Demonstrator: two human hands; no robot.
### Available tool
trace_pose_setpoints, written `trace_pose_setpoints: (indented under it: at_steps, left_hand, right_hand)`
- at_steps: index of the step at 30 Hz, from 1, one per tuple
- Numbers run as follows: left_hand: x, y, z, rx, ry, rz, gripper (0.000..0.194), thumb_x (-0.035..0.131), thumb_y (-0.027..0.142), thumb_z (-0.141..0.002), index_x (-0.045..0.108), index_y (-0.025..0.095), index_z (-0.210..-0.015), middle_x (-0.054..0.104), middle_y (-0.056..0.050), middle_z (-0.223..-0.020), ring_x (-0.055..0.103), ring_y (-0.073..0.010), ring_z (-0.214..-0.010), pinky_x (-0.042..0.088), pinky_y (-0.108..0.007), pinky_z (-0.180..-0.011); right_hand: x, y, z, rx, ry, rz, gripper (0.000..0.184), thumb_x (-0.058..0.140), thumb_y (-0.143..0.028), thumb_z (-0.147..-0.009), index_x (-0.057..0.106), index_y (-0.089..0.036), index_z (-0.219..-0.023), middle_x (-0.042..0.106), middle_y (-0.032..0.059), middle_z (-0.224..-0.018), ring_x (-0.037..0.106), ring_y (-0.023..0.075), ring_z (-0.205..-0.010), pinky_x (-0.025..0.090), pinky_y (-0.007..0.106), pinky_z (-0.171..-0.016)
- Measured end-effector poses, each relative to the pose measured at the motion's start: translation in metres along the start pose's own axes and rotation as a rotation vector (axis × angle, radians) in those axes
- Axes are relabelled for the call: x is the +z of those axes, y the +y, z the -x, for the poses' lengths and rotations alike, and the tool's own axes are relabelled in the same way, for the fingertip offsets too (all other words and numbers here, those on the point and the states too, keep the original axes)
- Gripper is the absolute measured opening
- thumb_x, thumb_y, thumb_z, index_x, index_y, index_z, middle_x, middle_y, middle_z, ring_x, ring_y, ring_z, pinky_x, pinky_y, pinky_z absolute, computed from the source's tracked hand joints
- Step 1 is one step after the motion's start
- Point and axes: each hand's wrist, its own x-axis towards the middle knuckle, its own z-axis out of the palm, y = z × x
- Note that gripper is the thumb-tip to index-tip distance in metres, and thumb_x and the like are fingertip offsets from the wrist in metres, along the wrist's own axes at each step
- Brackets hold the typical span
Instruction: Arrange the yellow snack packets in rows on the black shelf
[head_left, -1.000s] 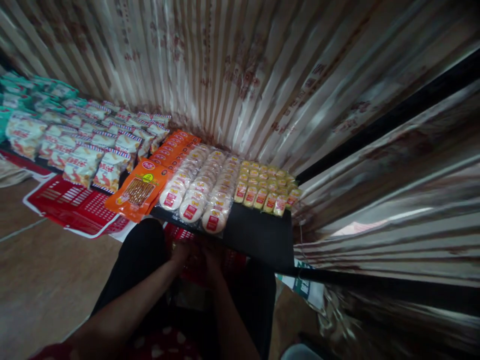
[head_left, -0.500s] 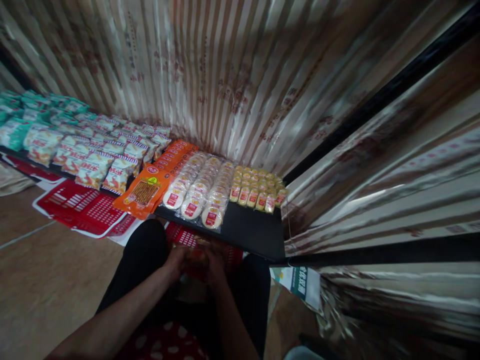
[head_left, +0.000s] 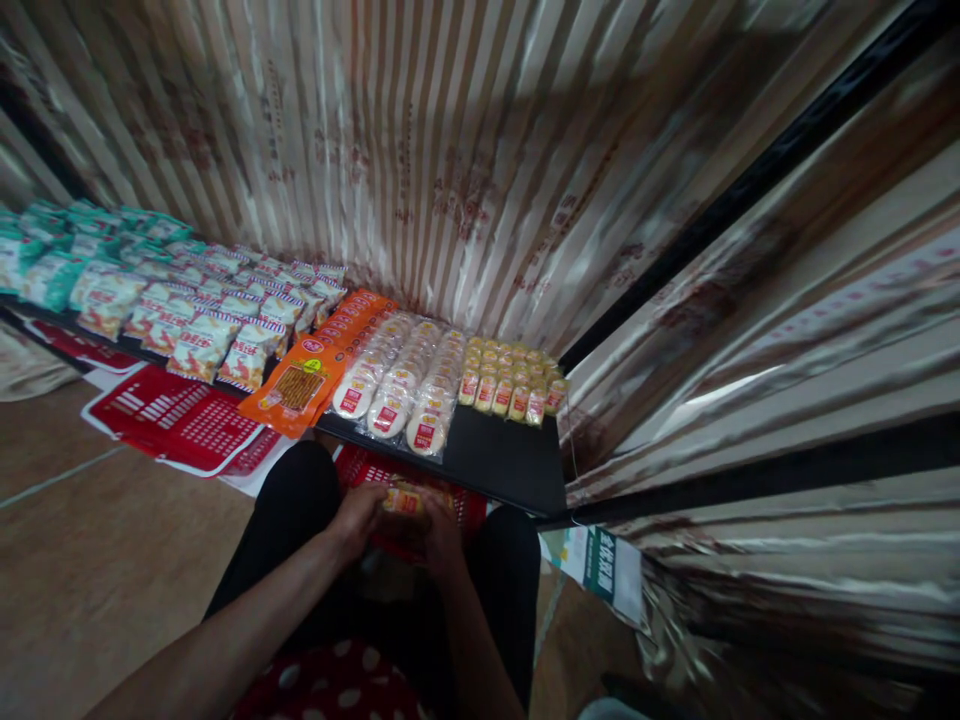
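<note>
Between my knees, my left hand [head_left: 361,514] and my right hand [head_left: 442,532] grip a small yellow-wrapped snack cake [head_left: 403,501] with a red label, one at each end. It looks like the wrapped yellow snack cakes [head_left: 504,392] standing in rows at the right of the black shelf [head_left: 510,455]. Left of those rows are round white crackers [head_left: 388,415] in clear wrappers. An orange snack packet [head_left: 298,385] lies beside them, its front end over the shelf edge. The undersides of my fingers are hidden.
White snack bags [head_left: 201,342] and green snack bags [head_left: 52,278] fill the shelf's left part. Red baskets [head_left: 180,415] sit below. A striped plastic cover [head_left: 450,150] hangs behind, with black frame bars [head_left: 720,215] at the right. A green-and-white packet [head_left: 600,570] lies below right.
The snack cake between my hands has turned so its yellow wrapper and red label show clearly. The view has shifted slightly; the shelf goods look the same.
</note>
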Motion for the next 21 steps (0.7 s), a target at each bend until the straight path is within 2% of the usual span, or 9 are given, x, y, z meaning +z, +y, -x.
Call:
trace_pose_setpoints:
  at_steps: [4, 9, 15, 21]
  left_hand:
    - [0.009, 0.01, 0.002, 0.02, -0.024, 0.007, 0.011, 0.055, 0.008, -0.063, 0.055, 0.016, -0.07, 0.057, 0.004, -0.054, 0.055, -0.0094, -0.049, 0.041, -0.019, -0.049]
    - [0.021, 0.02, 0.003, 0.047, -0.013, -0.052, 0.01, 0.057, 0.013, -0.063, 0.054, 0.015, -0.073, 0.059, 0.003, -0.057, 0.055, -0.0091, -0.052, 0.041, -0.02, -0.053]
    - [0.03, 0.022, 0.002, 0.115, -0.075, -0.119, 0.014, 0.064, 0.024, -0.055, 0.056, 0.015, -0.063, 0.057, 0.004, -0.055, 0.051, -0.0084, -0.052, 0.036, -0.019, -0.051]
    - [0.039, 0.019, -0.004, 0.126, -0.09, -0.132, 0.014, 0.063, 0.021, -0.054, 0.058, 0.014, -0.064, 0.059, 0.003, -0.056, 0.052, -0.0097, -0.053, 0.036, -0.021, -0.052]
  right_hand:
    - [0.002, -0.006, 0.0, 0.139, 0.036, -0.241, 0.019, 0.057, -0.036, -0.072, 0.068, -0.023, -0.081, 0.069, 0.0031, -0.087, 0.063, 0.0214, -0.083, 0.05, 0.033, -0.075]
    - [-0.003, -0.011, 0.001, 0.231, 0.004, -0.331, 0.022, 0.067, -0.039, -0.065, 0.065, -0.022, -0.079, 0.068, 0.0007, -0.077, 0.063, 0.0203, -0.072, 0.05, 0.032, -0.068]
    - [-0.011, -0.027, 0.007, 0.228, -0.031, -0.275, 0.029, 0.068, -0.043, -0.066, 0.062, -0.021, -0.084, 0.068, 0.0021, -0.078, 0.062, 0.0191, -0.072, 0.048, 0.029, -0.065]
    - [-0.017, -0.034, 0.006, 0.179, -0.006, -0.251, 0.03, 0.067, -0.045, -0.067, 0.061, -0.019, -0.081, 0.067, 0.003, -0.079, 0.061, 0.0185, -0.074, 0.047, 0.029, -0.067]
